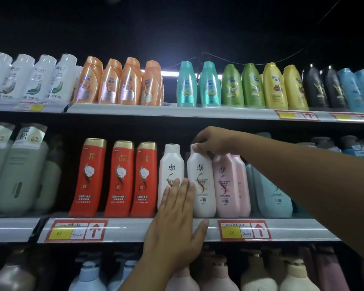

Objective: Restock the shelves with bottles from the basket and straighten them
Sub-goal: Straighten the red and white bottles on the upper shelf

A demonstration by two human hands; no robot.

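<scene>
Two white bottles stand side by side on the middle shelf (135,228). My right hand (213,140) grips the cap of the right white bottle (202,175), which leans slightly. My left hand (177,217) lies flat, fingers spread, against the lower fronts of the left white bottle (170,164) and the right one. A pink bottle (225,181) stands just right of them, touching. Three red bottles (118,177) stand to the left. No basket is in view.
The top shelf (177,112) carries white, orange, teal, green, yellow, black and blue bottles in a row. Pale green bottles (15,169) fill the middle shelf's left; a light blue bottle (273,196) stands right. Pump bottles (216,276) line the shelf below.
</scene>
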